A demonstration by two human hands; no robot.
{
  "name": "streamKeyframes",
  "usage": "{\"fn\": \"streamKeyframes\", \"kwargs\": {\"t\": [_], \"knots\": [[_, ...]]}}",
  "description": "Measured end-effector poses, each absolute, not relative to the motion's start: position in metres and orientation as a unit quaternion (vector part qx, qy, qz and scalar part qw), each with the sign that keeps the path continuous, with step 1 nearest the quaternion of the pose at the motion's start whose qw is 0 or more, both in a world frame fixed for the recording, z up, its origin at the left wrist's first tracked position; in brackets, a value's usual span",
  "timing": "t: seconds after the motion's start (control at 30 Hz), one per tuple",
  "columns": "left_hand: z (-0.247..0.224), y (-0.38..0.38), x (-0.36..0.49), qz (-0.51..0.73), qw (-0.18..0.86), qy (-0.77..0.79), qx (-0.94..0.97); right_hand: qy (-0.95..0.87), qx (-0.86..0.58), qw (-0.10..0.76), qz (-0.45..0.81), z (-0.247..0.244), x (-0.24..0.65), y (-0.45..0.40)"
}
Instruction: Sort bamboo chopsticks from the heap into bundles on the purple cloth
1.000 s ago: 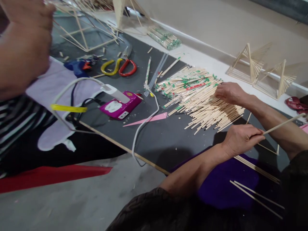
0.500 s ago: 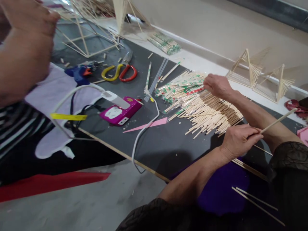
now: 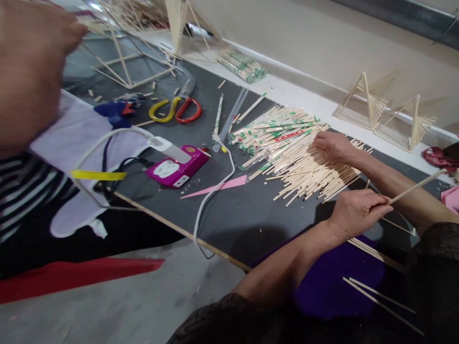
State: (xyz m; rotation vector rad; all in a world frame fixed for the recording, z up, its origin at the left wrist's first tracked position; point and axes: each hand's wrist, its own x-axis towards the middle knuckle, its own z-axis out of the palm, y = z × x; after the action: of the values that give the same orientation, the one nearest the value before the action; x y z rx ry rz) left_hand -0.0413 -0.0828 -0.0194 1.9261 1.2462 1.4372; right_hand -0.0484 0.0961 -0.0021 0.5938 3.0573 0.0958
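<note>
My left hand [image 3: 358, 212] is closed around a wooden chopstick [image 3: 418, 186], which sticks out past the thumb toward the upper right. Further over the dark table, my right hand [image 3: 332, 145] rests at the top of a spread pile of loose chopsticks [image 3: 304, 177]. Its fingers are bent down onto the sticks, and their tips are hidden, so what they grip does not show. Plastic-wrapped chopsticks [image 3: 272, 126] lie against the pile's left side. Below my left forearm, two thin sticks [image 3: 380, 298] lie over dark and purple cloth [image 3: 333, 286].
Scissors [image 3: 175, 110], a purple power adapter [image 3: 177, 167] with a white cable [image 3: 198, 215], and a pink paper strip [image 3: 215, 186] lie leftward. Stick frames [image 3: 362, 102] stand by the wall. Another person's blurred arm [image 3: 28, 76] reaches in at left, near a larger stick frame [image 3: 129, 86].
My right hand has moved slightly down and right over the pile. My left hand keeps hold of the chopstick, whose far end has dipped a little.
</note>
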Motion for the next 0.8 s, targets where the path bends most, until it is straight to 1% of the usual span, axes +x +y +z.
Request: {"fn": "streamKeyframes", "kwargs": {"t": [0.07, 0.13, 0.37, 0.53, 0.67, 0.8], "knots": [[-0.02, -0.083, -0.041, 0.522, 0.22, 0.447, 0.693, 0.978, 0.207, -0.007, 0.036, -0.001, -0.057, 0.098], [-0.02, -0.083, -0.042, 0.529, 0.219, 0.443, 0.69, 0.977, 0.208, -0.004, 0.043, -0.001, -0.066, 0.099], [-0.019, -0.081, -0.042, 0.529, 0.229, 0.44, 0.688, 0.977, 0.176, 0.104, 0.058, 0.013, -0.072, 0.099], [-0.018, -0.082, -0.04, 0.532, 0.229, 0.43, 0.693, 0.973, 0.174, 0.13, 0.078, 0.029, -0.06, 0.094], [-0.017, -0.083, -0.04, 0.531, 0.233, 0.43, 0.692, 0.972, 0.185, 0.115, 0.087, 0.037, -0.059, 0.094], [-0.016, -0.083, -0.042, 0.533, 0.233, 0.437, 0.686, 0.973, 0.202, 0.055, 0.102, 0.04, -0.074, 0.099]]}}
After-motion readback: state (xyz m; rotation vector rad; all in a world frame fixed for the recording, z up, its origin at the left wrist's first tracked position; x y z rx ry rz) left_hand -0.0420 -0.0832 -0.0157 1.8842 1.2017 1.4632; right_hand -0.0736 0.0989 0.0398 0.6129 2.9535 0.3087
